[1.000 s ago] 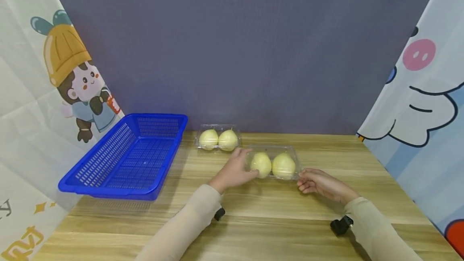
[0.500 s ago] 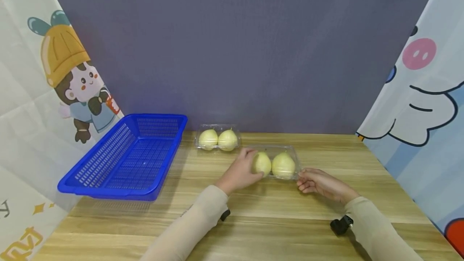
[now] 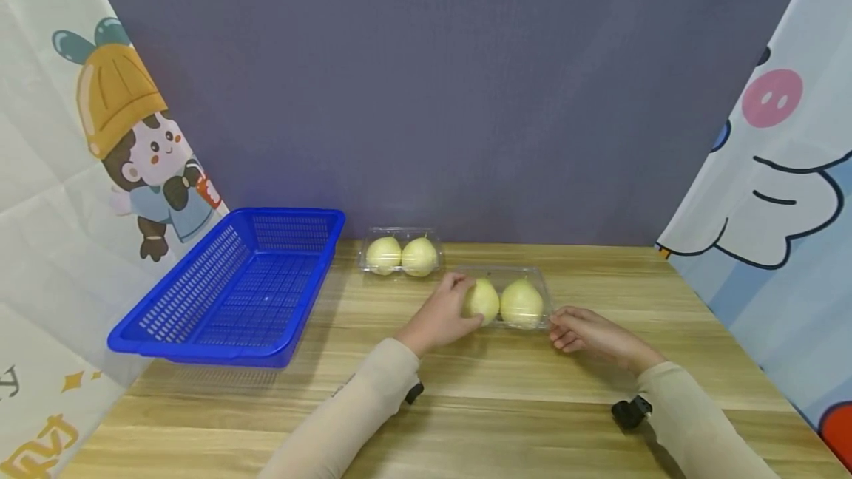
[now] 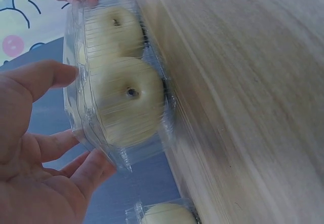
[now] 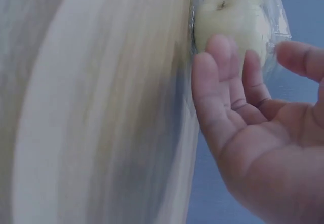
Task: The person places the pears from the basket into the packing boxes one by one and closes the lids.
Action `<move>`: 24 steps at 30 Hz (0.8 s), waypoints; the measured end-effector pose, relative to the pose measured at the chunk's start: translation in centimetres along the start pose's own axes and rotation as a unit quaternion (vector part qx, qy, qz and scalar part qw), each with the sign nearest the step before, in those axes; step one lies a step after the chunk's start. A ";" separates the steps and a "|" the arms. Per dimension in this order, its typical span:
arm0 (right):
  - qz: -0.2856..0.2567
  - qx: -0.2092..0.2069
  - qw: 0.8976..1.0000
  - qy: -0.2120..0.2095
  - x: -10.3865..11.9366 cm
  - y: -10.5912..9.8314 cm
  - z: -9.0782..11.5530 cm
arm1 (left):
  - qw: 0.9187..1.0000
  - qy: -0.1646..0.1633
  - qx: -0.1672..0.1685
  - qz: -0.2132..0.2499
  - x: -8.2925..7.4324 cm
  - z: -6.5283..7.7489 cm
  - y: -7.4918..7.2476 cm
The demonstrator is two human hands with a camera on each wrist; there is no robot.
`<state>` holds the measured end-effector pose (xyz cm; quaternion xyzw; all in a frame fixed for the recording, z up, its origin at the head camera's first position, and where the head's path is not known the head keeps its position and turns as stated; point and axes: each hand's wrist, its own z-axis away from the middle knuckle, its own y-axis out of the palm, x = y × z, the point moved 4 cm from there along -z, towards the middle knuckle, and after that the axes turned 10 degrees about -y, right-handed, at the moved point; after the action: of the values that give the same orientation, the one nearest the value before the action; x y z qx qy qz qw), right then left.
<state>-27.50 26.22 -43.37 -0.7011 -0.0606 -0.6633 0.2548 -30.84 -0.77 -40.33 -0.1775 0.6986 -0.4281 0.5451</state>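
A clear plastic clamshell box [image 3: 506, 270] with two pale yellow pears [image 3: 521, 306] stands on the wooden table in front of me. My left hand [image 3: 441, 320] grips its left end; in the left wrist view the thumb [image 4: 65, 75] lies against one face and the fingertips [image 4: 98, 168] reach round the edge. At the near right corner my right hand [image 3: 599, 337] pinches the box edge between thumb and index finger, the other fingers loosely curled. The lid looks closed over the pears. My left hand partly hides the left pear in the head view.
A second clear box [image 3: 401, 232] with two pears stands behind, near the grey back wall [image 3: 466, 94]. To the left is a blue plastic basket [image 3: 288, 350] with slotted walls and nothing in it. Printed cloths [image 3: 40, 168] hang on both sides.
My left hand has shifted slightly right and farther over the box's left end, now covering part of the left pear. The right hand and both boxes stay in place.
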 end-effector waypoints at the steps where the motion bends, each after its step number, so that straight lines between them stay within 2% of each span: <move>1: 0.018 -0.006 1.000 0.002 0.1 0.0 0.0 | 1.000 -0.001 0.002 0.000 0.0 0.0 0.0; 7: 0.084 -0.037 0.996 0.005 0.8 -0.2 0.5 | 1.000 -0.004 0.007 0.001 -0.1 0.1 -0.1; 11: 0.128 -0.067 0.989 -0.017 1.3 -0.4 0.8 | 1.000 -0.003 0.004 -0.003 -0.2 0.1 -0.1; 18: 0.251 -0.136 0.954 -0.095 2.8 -0.4 0.7 | 1.000 -0.002 0.001 -0.003 -0.1 0.1 -0.1; 24: 0.328 -0.144 0.919 -0.161 4.0 0.5 0.2 | 1.000 -0.002 -0.001 -0.002 0.0 0.1 -0.1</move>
<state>-26.69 24.86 -39.61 -0.8079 0.2293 -0.4222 0.3412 -30.75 -0.82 -40.27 -0.1803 0.6973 -0.4282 0.5458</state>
